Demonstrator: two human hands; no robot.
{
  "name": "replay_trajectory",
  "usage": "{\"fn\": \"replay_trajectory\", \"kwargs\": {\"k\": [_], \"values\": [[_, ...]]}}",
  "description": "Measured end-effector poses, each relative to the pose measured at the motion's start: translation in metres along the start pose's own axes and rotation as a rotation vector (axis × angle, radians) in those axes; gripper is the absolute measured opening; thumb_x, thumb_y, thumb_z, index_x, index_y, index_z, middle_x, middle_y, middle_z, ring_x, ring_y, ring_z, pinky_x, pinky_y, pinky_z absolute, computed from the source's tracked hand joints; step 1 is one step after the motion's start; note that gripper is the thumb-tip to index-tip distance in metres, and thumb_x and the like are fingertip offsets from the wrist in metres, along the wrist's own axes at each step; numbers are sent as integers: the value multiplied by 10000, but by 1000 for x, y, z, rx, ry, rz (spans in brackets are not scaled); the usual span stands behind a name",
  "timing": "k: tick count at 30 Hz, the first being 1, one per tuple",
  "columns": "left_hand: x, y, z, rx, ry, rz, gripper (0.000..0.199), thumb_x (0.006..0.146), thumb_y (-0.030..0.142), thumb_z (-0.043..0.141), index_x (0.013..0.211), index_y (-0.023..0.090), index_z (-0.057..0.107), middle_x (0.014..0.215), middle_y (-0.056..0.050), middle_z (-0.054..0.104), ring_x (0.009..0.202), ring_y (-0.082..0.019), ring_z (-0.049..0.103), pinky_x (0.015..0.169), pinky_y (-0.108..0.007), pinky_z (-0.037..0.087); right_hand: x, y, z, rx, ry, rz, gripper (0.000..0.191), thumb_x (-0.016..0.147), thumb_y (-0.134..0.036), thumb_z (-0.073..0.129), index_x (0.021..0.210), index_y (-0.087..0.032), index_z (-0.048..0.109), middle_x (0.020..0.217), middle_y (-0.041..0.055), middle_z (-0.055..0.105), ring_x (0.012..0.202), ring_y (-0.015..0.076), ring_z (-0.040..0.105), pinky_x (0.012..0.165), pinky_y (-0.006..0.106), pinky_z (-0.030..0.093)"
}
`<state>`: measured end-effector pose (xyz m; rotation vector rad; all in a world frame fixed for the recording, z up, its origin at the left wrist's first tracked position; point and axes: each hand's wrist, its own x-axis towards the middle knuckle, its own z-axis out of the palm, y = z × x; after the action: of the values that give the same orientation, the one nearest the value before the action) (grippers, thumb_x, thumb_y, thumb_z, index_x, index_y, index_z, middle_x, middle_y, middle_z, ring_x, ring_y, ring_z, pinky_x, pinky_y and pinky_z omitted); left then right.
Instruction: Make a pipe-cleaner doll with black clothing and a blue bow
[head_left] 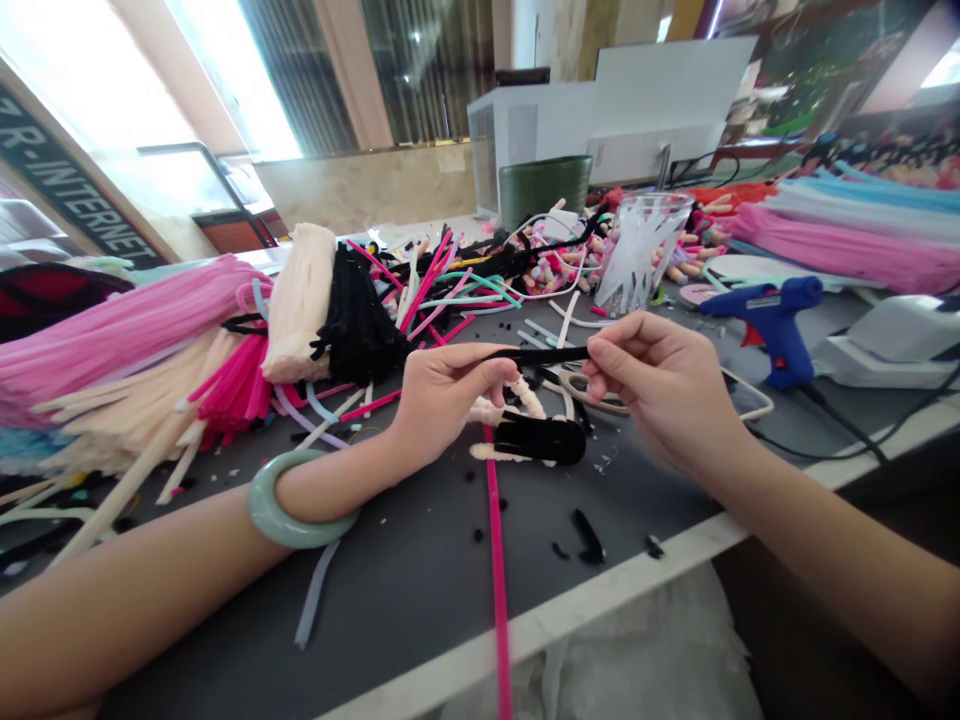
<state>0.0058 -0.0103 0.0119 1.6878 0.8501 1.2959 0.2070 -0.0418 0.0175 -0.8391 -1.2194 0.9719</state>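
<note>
L hand [459,392] & R hand [654,385] pinching black strip [551,355] between fingertips, held just above black-and-cream piece [541,440].

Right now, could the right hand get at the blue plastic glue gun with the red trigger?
Probably yes: the blue glue gun sits close by on the right, and nothing seems to stand between. But the right hand is pinching one end of a fuzzy black strip, which it might have to release.
</note>
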Motion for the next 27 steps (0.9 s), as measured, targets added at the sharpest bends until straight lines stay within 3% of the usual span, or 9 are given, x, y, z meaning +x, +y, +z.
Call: {"fn": "replay_trajectory", "kwargs": {"k": [8, 21, 27], "values": [[6, -6, 0, -131, -59, -8, 226, 742, 360, 717, 769, 138, 746, 641, -32, 682, 455, -80, 543, 432, -195, 497, 0, -1, 1, -34, 3, 29, 199, 717, -291, 770, 698, -177, 607, 603, -12, 627, 458, 84, 568, 455, 206, 476], [8, -8, -4, -96, -151, -3, 252, 785, 374, 678, 713, 140, 737, 487, -6, 600, 430, -86, 532, 437, -190, 478, -1, -2, 1, -29, 55, 31, 182, 697, -275, 788, 698, -180, 633, 583, -8, 636, 441, 84, 571, 439, 194, 485], [8, -8, -4, -88, -116, 108, 154, 781, 292, 694, 756, 152, 751, 632, -20, 696, 442, -70, 561, 449, -182, 506, -1, -2, 1, -53, 45, 77, 182, 693, -265, 783, 716, -174, 627, 590, 3, 652, 431, 91, 569, 429, 203, 484]]}}
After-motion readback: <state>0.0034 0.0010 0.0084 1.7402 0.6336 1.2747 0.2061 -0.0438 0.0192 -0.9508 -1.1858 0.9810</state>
